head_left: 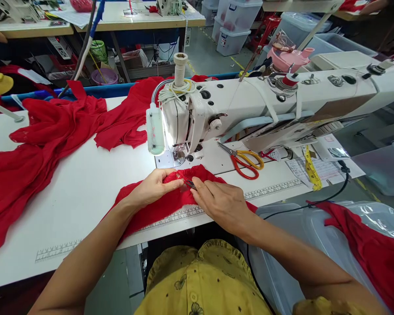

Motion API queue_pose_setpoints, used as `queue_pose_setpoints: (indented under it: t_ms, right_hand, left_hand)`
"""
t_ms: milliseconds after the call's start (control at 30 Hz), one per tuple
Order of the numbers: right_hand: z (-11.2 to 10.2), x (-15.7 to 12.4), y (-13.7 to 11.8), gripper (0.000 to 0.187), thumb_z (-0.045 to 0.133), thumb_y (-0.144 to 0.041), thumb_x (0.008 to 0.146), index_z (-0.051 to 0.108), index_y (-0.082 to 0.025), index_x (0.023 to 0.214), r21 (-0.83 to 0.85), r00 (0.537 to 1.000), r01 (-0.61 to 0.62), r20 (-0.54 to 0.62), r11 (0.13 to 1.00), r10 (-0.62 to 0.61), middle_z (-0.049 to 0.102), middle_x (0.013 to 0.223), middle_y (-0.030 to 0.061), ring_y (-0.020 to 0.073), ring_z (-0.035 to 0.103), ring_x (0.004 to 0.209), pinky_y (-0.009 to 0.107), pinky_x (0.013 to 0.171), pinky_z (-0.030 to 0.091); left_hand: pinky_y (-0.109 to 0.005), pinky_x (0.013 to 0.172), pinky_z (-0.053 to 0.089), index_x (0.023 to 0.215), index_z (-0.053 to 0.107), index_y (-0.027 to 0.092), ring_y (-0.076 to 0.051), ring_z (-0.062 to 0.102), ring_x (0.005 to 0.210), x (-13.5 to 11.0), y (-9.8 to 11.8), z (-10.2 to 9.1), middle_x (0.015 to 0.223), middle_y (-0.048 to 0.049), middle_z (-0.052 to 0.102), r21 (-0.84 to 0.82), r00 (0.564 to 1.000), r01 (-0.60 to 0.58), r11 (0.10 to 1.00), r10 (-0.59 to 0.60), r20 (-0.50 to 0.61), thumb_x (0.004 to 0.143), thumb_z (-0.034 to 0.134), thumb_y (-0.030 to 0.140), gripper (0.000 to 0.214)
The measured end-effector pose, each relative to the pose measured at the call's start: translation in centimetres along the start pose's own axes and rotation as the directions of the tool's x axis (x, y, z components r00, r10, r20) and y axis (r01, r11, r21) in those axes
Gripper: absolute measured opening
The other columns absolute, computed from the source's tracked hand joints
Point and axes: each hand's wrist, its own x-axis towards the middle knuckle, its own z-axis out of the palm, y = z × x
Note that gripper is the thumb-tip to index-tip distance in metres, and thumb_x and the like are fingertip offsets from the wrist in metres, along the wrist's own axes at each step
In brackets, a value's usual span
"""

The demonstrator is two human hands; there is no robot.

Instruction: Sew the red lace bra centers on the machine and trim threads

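My left hand (153, 188) pinches a gathered edge of red fabric (157, 211) between thumb and fingers. In my right hand (221, 202) is a small dark metal tool, which looks like thread snips (191, 184); most of it is hidden by the fingers. Its tip points left, at the bit of cloth beside my left thumb. The fabric lies on the white table at the front edge, just before the needle area of a white sewing machine (223, 98). Scissors (246, 161) with orange and red handles rest on the machine bed, right of the needle.
More red cloth (52, 148) is heaped on the table's left side. A printed ruler (276, 189) runs along the front edge. Papers and a yellow tape measure (311, 170) lie at the right. A lidded clear bin (289, 258) with red fabric (367, 245) stands beside me.
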Motion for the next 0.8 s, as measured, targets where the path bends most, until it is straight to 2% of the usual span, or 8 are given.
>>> queue_pose_setpoints:
  t_ms: [133, 333, 600, 800]
  right_hand:
    - [0.07, 0.08, -0.2, 0.025, 0.058, -0.025, 0.1, 0.066, -0.006, 0.115, -0.022, 0.999, -0.004, -0.032, 1.0, 0.003, 0.067, 0.072, 0.0017, 0.0126, 0.059, 0.062, 0.031, 0.056, 0.038]
    - [0.43, -0.09, -0.49, 0.029, 0.061, -0.02, 0.096, 0.063, -0.003, 0.12, -0.104, 1.0, 0.016, -0.021, 0.994, -0.019, 0.062, 0.07, 0.0011, 0.0138, 0.057, 0.061, 0.032, 0.056, 0.036]
    - [0.12, -0.46, -0.55, 0.033, 0.063, -0.018, 0.094, 0.061, -0.003, 0.123, -0.1, 0.999, 0.03, -0.008, 0.995, -0.031, 0.061, 0.07, 0.0007, 0.0138, 0.056, 0.061, 0.032, 0.055, 0.034]
    - [0.35, -0.66, -0.58, 0.031, 0.061, -0.016, 0.093, 0.061, -0.004, 0.122, -0.089, 1.0, 0.018, -0.004, 0.996, -0.019, 0.061, 0.071, 0.0015, 0.0142, 0.056, 0.062, 0.032, 0.056, 0.033]
  left_hand:
    - [-0.027, 0.074, 0.049, 0.084, 0.064, 0.016, -0.016, 0.06, 0.078, 0.04, -0.13, 0.03, 0.082, -0.0014, 0.065, -0.019, 1.0, 0.014, 1.0, -0.014, -0.003, 0.086, 0.068, 0.047, 0.031]
    - [-0.032, 0.084, 0.052, 0.085, 0.065, 0.016, -0.021, 0.064, 0.088, 0.1, -0.44, -0.1, 0.085, -0.0038, 0.067, -0.029, 1.0, -0.001, 1.0, 0.002, 0.007, 0.084, 0.07, 0.051, 0.035]
    - [-0.03, 0.077, 0.053, 0.084, 0.066, 0.016, -0.02, 0.064, 0.081, 0.01, -0.3, -0.04, 0.081, -0.0036, 0.068, -0.046, 1.0, 0.001, 0.999, -0.001, -0.01, 0.083, 0.071, 0.05, 0.034]
    - [-0.03, 0.079, 0.053, 0.083, 0.066, 0.016, -0.02, 0.064, 0.083, 0.12, -0.42, -0.05, 0.08, -0.0032, 0.067, -0.037, 1.0, -0.02, 0.999, 0.019, -0.008, 0.084, 0.07, 0.05, 0.034]
